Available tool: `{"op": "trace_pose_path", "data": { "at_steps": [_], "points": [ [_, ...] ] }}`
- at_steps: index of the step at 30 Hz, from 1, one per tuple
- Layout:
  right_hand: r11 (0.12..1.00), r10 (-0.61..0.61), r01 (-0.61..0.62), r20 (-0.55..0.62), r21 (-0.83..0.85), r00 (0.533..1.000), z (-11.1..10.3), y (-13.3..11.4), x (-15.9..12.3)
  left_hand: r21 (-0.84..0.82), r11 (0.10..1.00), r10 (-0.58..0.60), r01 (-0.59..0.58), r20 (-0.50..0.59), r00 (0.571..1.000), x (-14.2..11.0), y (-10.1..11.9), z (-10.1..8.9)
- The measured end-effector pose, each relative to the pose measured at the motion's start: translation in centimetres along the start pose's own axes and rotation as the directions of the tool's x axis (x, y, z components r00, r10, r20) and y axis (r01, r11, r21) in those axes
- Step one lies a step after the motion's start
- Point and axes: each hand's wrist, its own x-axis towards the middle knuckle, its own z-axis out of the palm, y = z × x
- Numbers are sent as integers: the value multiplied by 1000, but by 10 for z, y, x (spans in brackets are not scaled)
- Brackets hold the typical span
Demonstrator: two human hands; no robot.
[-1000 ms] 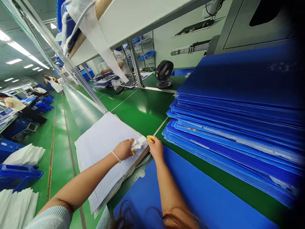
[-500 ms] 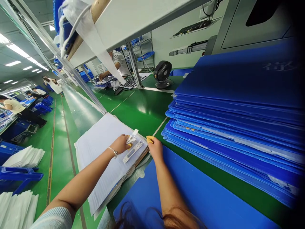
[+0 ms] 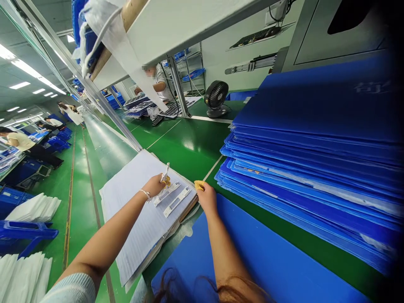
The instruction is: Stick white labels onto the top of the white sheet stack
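Stacked white sheets (image 3: 143, 229) bear slim slotted strips (image 3: 177, 202), perhaps plastic.

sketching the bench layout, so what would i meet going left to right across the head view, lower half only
White piles → left hand → nearer loose white strip → right hand → tall stack of blue sheets.

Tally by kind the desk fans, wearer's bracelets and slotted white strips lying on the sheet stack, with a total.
Black desk fan: 1
Bracelet: 1
Slotted white strips on the sheet stack: 2
Total: 4
Excludes white pieces in the left hand.
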Motion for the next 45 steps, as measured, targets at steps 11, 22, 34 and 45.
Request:
{"op": "trace_pose_path", "data": {
  "at_steps": [11, 22, 34, 45],
  "points": [
    [1000, -22, 21, 7, 17, 1000, 0, 1, 1, 338, 941, -7, -6, 38, 999, -12, -2, 7],
    [1000, -18, 17, 12, 20, 1000, 1, 3, 2, 361, 929, 48, -81, 99, 994, -17, 17, 17],
    [999, 6, -6, 22, 36, 1000, 1, 0, -1, 264, 959, 94, -101, 41, 995, -9, 5, 16],
    [1000, -12, 11, 14, 27, 1000, 2, 2, 1, 96, 994, 58, -46, -132, 990, -8, -15, 2]
  ]
}}
